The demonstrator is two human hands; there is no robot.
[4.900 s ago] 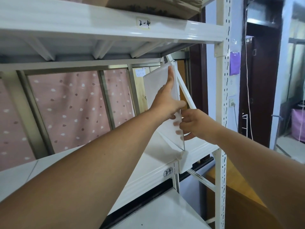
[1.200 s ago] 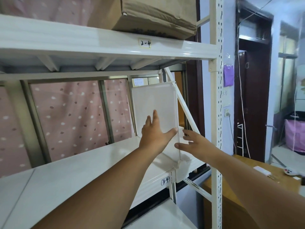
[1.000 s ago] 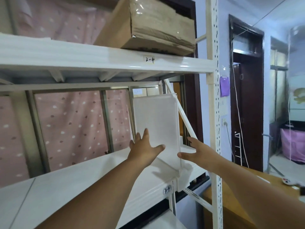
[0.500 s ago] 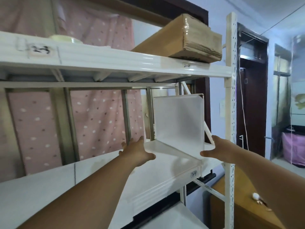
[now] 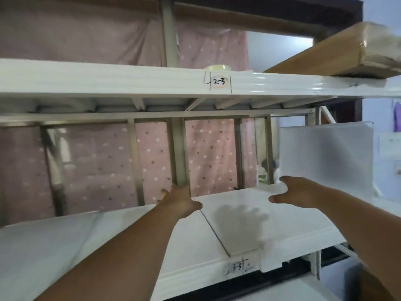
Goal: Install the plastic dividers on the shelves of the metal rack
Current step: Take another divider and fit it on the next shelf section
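The white L-shaped plastic divider [image 5: 325, 157] stands on the middle shelf [image 5: 65, 237] of the white metal rack. Its upright panel is at the right, and its flat base lies on the shelf, reaching left to the label 3-3 [image 5: 236, 267]. My left hand [image 5: 180, 199] grips the base's far left corner, thumb on the edge. My right hand [image 5: 290, 190] holds the base's back edge, close to the foot of the upright panel. The fingertips of both hands are hidden.
The upper shelf [image 5: 130, 80], labelled 2-3, carries a cardboard box [image 5: 347, 53] at the right and a tape roll [image 5: 217, 68]. Behind the rack are metal bars and a pink dotted curtain [image 5: 97, 161]. A lower shelf [image 5: 282, 287] shows below.
The view has swung left, from label 3-4 to 3-3. Both hands dropped from the upright panel to the divider's base, which now lies flat on the shelf.
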